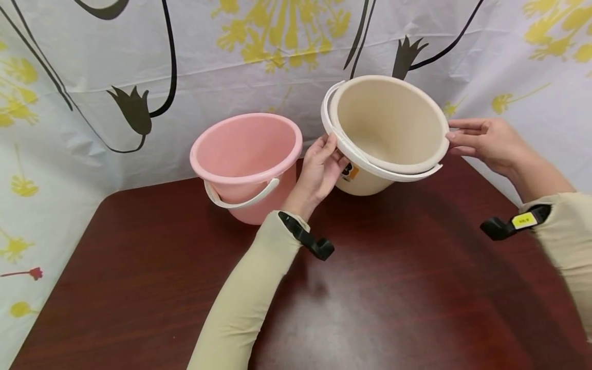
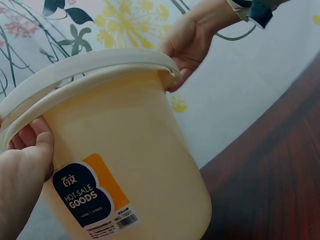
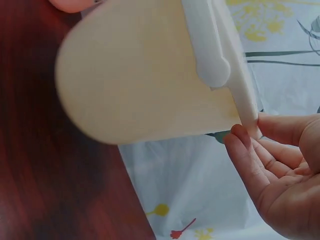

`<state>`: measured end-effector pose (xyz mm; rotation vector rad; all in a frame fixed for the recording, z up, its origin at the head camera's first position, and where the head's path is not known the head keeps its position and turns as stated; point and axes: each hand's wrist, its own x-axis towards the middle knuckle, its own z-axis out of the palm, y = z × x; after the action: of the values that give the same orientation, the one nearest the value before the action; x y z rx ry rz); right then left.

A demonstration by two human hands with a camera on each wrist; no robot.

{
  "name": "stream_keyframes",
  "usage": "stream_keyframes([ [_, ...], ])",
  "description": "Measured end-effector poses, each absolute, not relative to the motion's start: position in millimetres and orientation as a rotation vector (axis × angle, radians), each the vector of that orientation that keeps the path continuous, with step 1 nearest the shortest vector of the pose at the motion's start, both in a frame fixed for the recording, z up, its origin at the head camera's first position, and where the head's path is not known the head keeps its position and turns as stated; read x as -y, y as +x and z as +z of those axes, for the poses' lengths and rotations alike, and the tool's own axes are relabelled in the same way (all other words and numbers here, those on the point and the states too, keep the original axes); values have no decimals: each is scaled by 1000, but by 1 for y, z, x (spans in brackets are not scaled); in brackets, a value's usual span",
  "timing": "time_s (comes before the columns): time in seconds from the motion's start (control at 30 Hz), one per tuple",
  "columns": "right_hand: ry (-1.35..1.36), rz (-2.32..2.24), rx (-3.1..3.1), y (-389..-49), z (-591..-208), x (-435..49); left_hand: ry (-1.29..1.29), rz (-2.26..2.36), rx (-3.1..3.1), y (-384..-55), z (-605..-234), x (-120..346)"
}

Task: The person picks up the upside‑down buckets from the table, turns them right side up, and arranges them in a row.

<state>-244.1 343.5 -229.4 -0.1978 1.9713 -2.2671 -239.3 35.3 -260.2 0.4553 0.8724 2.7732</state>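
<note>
A cream bucket is held tilted at the back right, its mouth facing the head camera. My left hand grips its rim on the left, fingers curled under the edge. On the opposite side my right hand pinches the rim, as the right wrist view also shows with the thumb and fingers. The white handle lies folded along the rim. In the left wrist view a dark-blue and orange label is on the bucket's side. Whether the base touches the table I cannot tell.
A pink bucket stands upright on the dark red-brown table, left of the cream one, its white handle hanging at the front. Behind the table hangs a white cloth with yellow and dark flower prints.
</note>
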Motion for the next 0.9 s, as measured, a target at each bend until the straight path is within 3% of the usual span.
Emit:
stream_keyframes([
  [0.4,-154,-2185,-1977,-276,-220,-334,276,2843,-788,-251,-274,-35],
  [0.9,-61,-2256,-1868,-292,-220,-321,150,2869,-675,-261,-281,-31],
])
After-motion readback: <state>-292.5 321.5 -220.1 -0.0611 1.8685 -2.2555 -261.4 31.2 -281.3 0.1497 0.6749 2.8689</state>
